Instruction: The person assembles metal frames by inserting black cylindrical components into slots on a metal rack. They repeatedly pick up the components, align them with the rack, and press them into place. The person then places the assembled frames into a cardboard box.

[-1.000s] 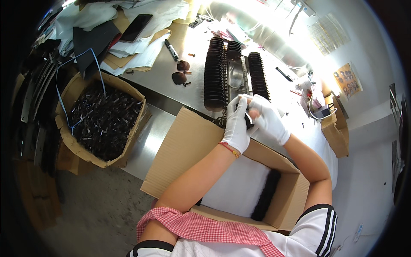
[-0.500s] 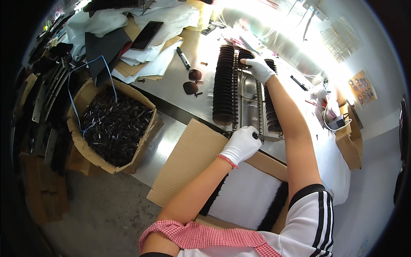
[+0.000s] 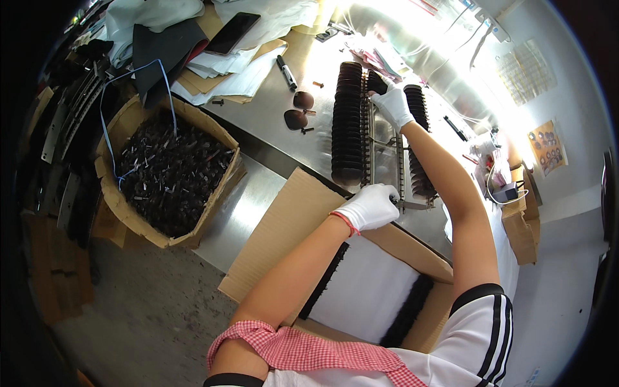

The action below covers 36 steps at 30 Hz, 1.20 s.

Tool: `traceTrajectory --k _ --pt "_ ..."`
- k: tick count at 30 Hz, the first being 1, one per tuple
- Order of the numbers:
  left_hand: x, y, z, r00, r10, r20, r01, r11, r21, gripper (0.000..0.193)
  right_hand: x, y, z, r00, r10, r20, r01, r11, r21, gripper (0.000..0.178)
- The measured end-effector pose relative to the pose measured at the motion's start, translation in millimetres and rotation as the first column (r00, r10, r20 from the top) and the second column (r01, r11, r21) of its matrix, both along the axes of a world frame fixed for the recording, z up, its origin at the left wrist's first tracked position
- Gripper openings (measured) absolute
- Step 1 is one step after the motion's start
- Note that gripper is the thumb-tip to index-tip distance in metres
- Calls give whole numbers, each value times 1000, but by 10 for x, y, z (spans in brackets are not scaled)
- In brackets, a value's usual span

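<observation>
A metal rack (image 3: 385, 155) on the steel table carries long rows of dark tinted lenses, a left row (image 3: 347, 122) and a right row (image 3: 422, 174). My right hand (image 3: 393, 108), in a white glove, reaches to the rack's far end. Its fingers close on dark lenses (image 3: 376, 82) between the two rows. My left hand (image 3: 369, 208), also gloved, is curled at the rack's near end. Something small and dark shows at its fingers, mostly hidden, beside a metal end bar (image 3: 416, 206).
Below the rack sits an open carton (image 3: 258, 258) with a white sheet (image 3: 367, 290) and dark edges inside. A box of dark small parts (image 3: 174, 174) stands at left. Two loose lenses (image 3: 296, 119), a marker (image 3: 287, 72), a phone (image 3: 235, 32) and papers lie on the table.
The whole view has shifted slightly, with the rack now a little further right. My right hand stays at the far end and my left hand at the near end, its fingers turned a little.
</observation>
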<state>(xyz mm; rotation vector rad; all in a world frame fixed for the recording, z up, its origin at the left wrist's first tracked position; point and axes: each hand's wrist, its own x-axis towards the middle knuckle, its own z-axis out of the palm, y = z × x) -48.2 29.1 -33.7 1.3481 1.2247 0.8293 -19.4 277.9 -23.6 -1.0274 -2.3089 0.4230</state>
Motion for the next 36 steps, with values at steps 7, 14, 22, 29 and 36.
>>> traceTrajectory --k 7,14,22,29,36 --pt "66 28 -44 991 43 -127 -36 998 54 46 -108 -3 -228 994 -83 72 57 949 309 53" --pt "148 54 -147 958 148 -244 -100 975 200 44 -34 328 -220 914 -269 303 -1 746 665 40" --pt "344 -289 81 557 391 733 -428 891 -150 29 507 -984 519 908 -133 -397 59 979 -193 30" --pt "950 -492 136 1 419 908 -382 839 -387 29 1524 -2730 273 920 -30 -391 -53 978 -200 20" --pt "1677 -1190 -347 194 535 822 26 835 -550 27 2657 -3510 121 985 -122 118 155 931 -330 61"
